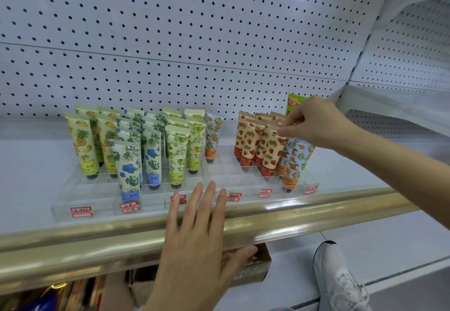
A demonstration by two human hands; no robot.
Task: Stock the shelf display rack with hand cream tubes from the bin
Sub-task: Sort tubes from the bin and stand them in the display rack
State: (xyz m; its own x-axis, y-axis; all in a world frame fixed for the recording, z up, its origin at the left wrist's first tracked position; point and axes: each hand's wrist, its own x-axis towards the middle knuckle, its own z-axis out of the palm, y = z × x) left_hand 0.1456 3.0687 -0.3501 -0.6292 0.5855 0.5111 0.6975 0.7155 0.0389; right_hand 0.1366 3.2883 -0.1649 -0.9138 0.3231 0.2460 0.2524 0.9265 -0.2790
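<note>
Right hand (314, 123) is pinching the top of a strawberry-print tube (271, 152) standing at 3 o'clock in the clear display rack (233, 179). Left hand (197, 232) is lying spread, fingers straight, over the gold shelf rail (316, 213) at 6 o'clock.

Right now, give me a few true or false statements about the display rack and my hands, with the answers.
1. The right hand pinches the top of a strawberry tube. True.
2. The left hand grips a tube. False: its fingers are straight and it holds nothing.
3. The pineapple tubes stand at the right end of the rack. False: they stand at its left end.
4. Empty slots lie between the lone orange-print tube and the strawberry group. True.
</note>
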